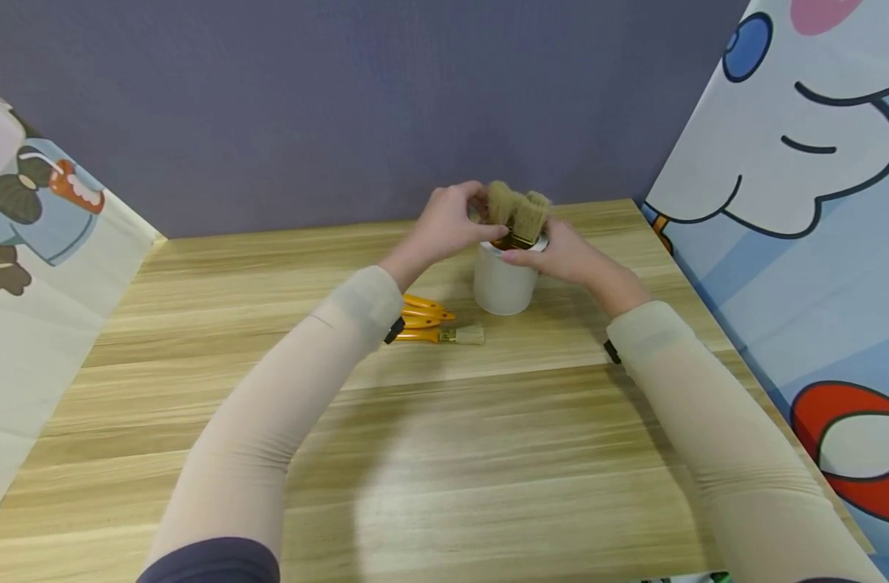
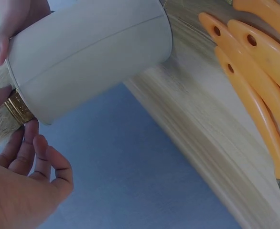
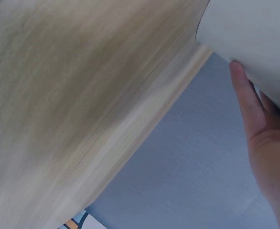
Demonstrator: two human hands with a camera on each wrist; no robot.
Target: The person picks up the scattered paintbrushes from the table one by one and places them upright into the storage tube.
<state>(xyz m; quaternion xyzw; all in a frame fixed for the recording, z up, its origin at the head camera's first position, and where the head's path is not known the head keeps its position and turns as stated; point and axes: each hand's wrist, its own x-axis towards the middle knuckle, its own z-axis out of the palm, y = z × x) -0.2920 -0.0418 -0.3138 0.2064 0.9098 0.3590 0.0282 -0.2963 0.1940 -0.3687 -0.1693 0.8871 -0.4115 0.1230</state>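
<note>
A white cylindrical can [image 1: 504, 285] stands near the back of the table, with paintbrushes [image 1: 533, 217] in it, pale bristles up. My left hand [image 1: 452, 220] is at the left of its mouth. In the left wrist view, thumb and fingers pinch a paintbrush by its brass-coloured ferrule [image 2: 19, 107], right at the rim; its handle is hidden inside the can. From the other side, my right hand [image 1: 572, 255] grips the can near the top, thumb at the rim. The right wrist view has a fingertip against the can's wall [image 3: 259, 43].
Several orange-handled paintbrushes [image 1: 424, 322] lie on the wooden table [image 1: 444, 470] left of the can, partly behind my left forearm. A grey-blue wall [image 1: 328, 113] rises behind the table, and cartoon-printed panels [image 1: 838, 186] stand at both sides.
</note>
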